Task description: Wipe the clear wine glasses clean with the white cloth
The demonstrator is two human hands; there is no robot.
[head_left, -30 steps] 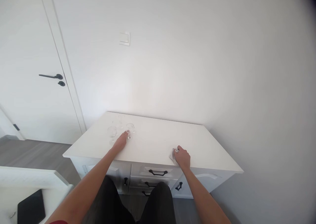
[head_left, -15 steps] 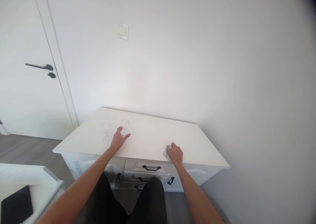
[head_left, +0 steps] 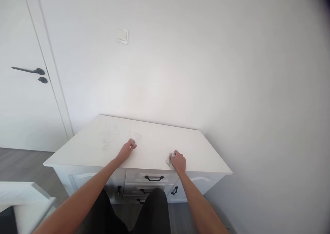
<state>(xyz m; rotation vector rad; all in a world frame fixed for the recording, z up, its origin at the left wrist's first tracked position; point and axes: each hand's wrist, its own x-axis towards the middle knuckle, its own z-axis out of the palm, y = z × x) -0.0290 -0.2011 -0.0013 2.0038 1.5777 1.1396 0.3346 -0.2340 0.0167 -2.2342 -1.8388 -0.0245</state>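
My left hand (head_left: 125,150) is closed around the lower part of a clear stemmed glass (head_left: 138,136), its rim tilted up and to the right of my fingers. To the left of that hand, more clear glasses (head_left: 105,135) stand on the white cabinet top (head_left: 152,151); their outlines are faint against it. Near the front edge, my right hand (head_left: 178,162) is closed on a light grey cloth (head_left: 169,161), bunched and resting on or just above the surface.
A white wall with a light switch (head_left: 122,36) rises behind the cabinet. Black handles (head_left: 154,178) mark its drawers and doors. A white door with a dark lever handle (head_left: 28,70) is at left. White furniture (head_left: 20,192) with a dark flat object fills the lower left.
My left hand has gone from open beside the glass to closed on it, and the glass has tilted. My right hand still holds the cloth. The whole view has shifted slightly.
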